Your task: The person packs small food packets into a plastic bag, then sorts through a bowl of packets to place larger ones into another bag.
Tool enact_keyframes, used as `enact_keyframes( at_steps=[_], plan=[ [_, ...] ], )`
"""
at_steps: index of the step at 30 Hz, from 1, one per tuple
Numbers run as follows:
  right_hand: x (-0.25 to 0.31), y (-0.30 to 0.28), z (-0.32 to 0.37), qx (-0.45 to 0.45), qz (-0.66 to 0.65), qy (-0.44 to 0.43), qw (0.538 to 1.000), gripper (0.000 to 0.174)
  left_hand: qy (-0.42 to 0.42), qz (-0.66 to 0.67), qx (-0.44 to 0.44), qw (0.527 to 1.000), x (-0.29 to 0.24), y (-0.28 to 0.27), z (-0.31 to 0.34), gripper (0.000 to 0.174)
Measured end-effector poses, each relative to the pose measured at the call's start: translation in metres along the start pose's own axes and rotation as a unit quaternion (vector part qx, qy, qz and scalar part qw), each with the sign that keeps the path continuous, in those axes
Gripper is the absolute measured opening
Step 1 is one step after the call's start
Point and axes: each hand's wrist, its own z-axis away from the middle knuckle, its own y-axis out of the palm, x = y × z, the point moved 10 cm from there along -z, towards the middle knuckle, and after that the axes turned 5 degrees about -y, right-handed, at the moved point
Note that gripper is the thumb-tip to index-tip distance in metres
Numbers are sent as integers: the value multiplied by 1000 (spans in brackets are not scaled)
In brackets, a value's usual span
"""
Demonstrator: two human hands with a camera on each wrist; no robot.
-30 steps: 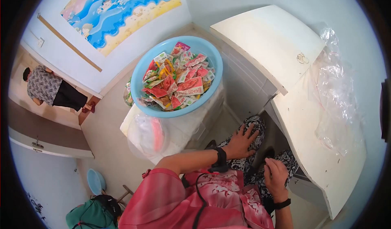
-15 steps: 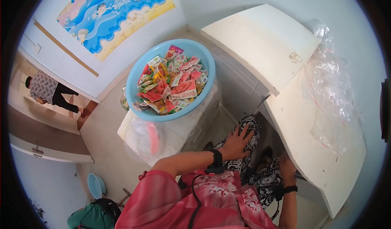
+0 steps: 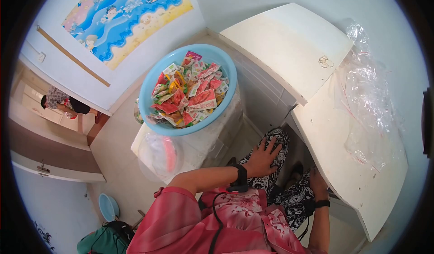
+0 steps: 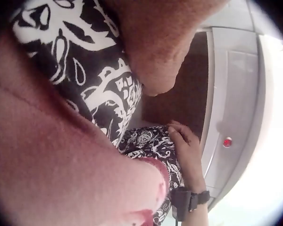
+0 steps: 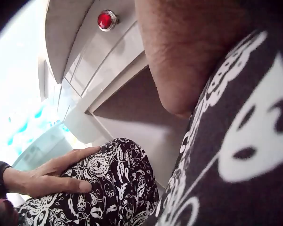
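Head view: the left hand (image 3: 263,157) lies flat on the left knee (image 3: 279,138) of patterned trousers (image 3: 270,184), fingers spread and straight, grasping nothing. The right hand (image 3: 316,181) rests on the right knee (image 3: 298,195), just under the edge of a white desk (image 3: 334,136), which hides its fingertips. Each wrist wears a black band. Near the left knee a blue basin (image 3: 151,80) heaped with snack packets (image 3: 190,93) sits on a wrapped white box (image 3: 210,138). Clear bags (image 3: 368,100) lie on the desk. A second person (image 3: 63,102) stands in a doorway far to the left

Left wrist view: the left palm presses on the trousers, close to the lens. Beyond it the right hand sits on its knee, fingers loosely bent and holding nothing, beside a drawer front with a red knob (image 4: 227,141)

Right wrist view: the heel of the right hand lies on the trousers and its fingers are out of sight. Across the gap between the knees the left hand rests flat, fingers straight and relaxed. The knob shows on the drawer above
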Motion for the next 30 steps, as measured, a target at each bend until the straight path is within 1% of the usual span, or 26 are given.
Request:
enact_keyframes(
  at_steps=[2, 5, 8, 11, 14, 17, 20, 22, 23, 25, 26, 28, 29, 30],
  plan=[
    [-2, 1, 1, -9, 1, 1, 1000, 29, 0, 1, -1, 1000, 0, 2, 1, 94],
    [0, -3, -1, -30, 7, -15, 999, 28, 0, -2, 0, 1000, 0, 1, -1, 93],
    [-2, 4, 0, -42, 26, -37, 998, 27, -2, -7, 6, 1000, -2, 1, 0, 92],
    [-5, 11, -3, -44, 29, -28, 998, 26, -2, -11, 6, 1000, -3, 0, 0, 91],
    [1, 19, -2, 9, 41, -34, 999, 25, -2, -18, 2, 1000, -1, 3, 0, 91],
    [2, 16, -5, 79, -4, 18, 997, 24, -3, -13, 6, 1000, -2, 6, -2, 91],
    [-16, 39, 7, 44, 27, -10, 999, 25, -12, -7, 32, 999, -10, 2, -5, 90],
    [-27, 48, 12, 84, -11, 22, 996, 26, -24, -9, 41, 999, -8, 3, -10, 89],
    [-26, 48, 7, 103, -29, 35, 994, 26, -24, -16, 29, 999, -7, -1, -11, 89],
    [-12, 29, -2, 91, -37, 21, 995, 27, -11, -23, 9, 1000, -14, 2, -15, 89],
    [-5, 17, -3, 86, -38, 20, 995, 28, 13, -40, -27, 999, -20, 6, -18, 83],
    [2, 8, -9, 131, -34, 51, 989, 28, 65, -72, -95, 991, -31, 14, -20, 71],
    [3, 8, -11, 153, -31, 67, 985, 28, 98, -126, -58, 985, -39, 26, -22, 62],
    [2, 10, -12, 145, -34, 63, 987, 28, 131, -178, -22, 975, -50, 33, -21, 54]
  ],
)
